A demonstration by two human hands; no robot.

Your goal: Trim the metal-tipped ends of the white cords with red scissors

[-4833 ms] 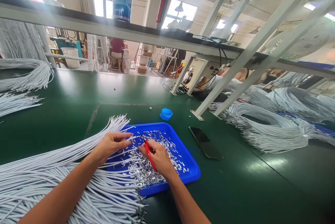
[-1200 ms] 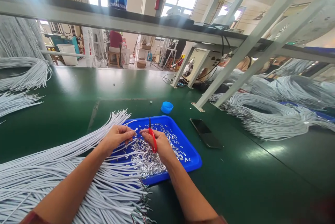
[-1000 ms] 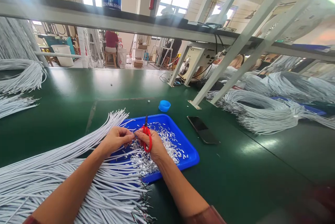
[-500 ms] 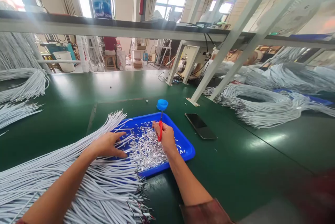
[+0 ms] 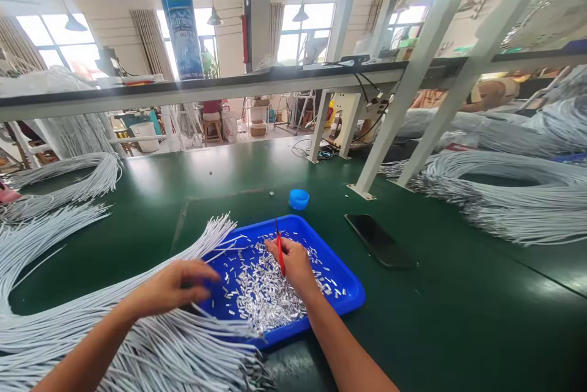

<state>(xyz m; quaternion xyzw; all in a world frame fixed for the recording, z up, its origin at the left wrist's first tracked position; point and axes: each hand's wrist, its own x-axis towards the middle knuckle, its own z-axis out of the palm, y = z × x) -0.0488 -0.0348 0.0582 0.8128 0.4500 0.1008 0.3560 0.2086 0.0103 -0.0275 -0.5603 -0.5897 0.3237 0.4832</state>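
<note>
Right hand (image 5: 293,262) clamps red snips (image 5: 279,249); left hand (image 5: 174,287) on white cables (image 5: 137,343) at left edge of blue tray (image 5: 355,294) (blurry, grip unclear), could drag clippings (image 5: 266,294) out.

In right hand (image 5: 296,265), red scissors (image 5: 279,254)

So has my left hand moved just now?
Yes. The left hand has drawn back from over the blue tray to its left edge, onto the white cables, apart from the right hand gripping red scissors.

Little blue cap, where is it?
In the head view, the little round blue plastic cap sits on the green table just beyond the blue plastic tray, left of the flat black phone.
</note>
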